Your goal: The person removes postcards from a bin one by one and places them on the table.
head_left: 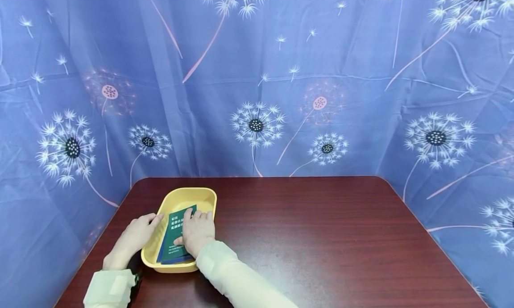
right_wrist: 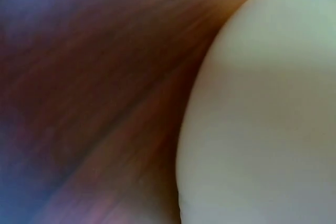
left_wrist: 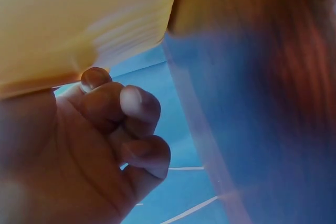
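A yellow plastic basin [head_left: 176,193] stands at the left of the table. My left hand [head_left: 134,237] grips its left rim, thumb at the edge; the left wrist view shows that hand's curled fingers [left_wrist: 142,103] against the outer wall. Inside the basin lies a green booklet [head_left: 174,241] with white print, on top of a dark blue one [head_left: 185,258] whose edges stick out. My right hand [head_left: 199,233] rests on the green booklet with fingers spread forward, covering its right part. The right wrist view shows no hand.
The dark reddish-brown wooden table [head_left: 321,236] extends to the right of the basin. A blue curtain [head_left: 225,93] with dandelion prints hangs behind and along both sides of the table.
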Motion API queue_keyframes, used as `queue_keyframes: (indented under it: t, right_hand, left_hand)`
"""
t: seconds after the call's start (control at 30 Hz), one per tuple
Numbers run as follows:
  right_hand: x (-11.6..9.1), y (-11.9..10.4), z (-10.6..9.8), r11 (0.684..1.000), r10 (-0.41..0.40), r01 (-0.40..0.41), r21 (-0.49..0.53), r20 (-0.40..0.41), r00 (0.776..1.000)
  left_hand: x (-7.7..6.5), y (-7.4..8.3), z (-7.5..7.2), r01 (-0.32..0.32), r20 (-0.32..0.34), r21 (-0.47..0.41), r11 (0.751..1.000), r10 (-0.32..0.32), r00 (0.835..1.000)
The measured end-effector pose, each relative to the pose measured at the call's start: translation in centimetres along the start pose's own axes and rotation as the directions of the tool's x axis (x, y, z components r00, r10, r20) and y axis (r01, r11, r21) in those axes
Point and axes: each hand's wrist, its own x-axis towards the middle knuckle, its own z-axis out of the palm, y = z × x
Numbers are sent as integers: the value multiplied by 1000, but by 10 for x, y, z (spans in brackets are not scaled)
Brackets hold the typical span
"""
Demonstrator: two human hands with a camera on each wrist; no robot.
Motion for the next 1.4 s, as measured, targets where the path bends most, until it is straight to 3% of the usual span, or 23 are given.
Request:
queue_keyframes:
  t: [0.3,0.53,0.8,1.0,1.13,1.3,1.4]
  right_hand:
    - [-2,6,-7,977,7,16,213,-104,995]
    - [-1,10,-6,966,27,17,259,-164,986]
    - [-3,15,-7,922,22,102,374,-314,949]
    - [-2,20,-9,828,0,193,526,-345,939]
    - [-5,25,-10,757,19,205,621,-334,942]
    - [-11,34,-20,613,74,202,763,-310,948]
    - [-14,42,-26,549,125,183,816,-297,947]
  left_hand:
    - [0,-2,-2,2,2,23,1000,-2,1000]
    - [-1,0,-2,-17,-16,33,999,17,1000]
    - [0,0,-1,-14,-24,35,999,14,1000]
    - [-1,2,-3,5,-7,37,999,-5,1000]
    - [-1,3,-1,3,-4,36,999,-3,1000]
    - [-1,1,0,5,-16,40,999,-5,1000]
    - [0,0,1,8,-22,39,999,-7,1000]
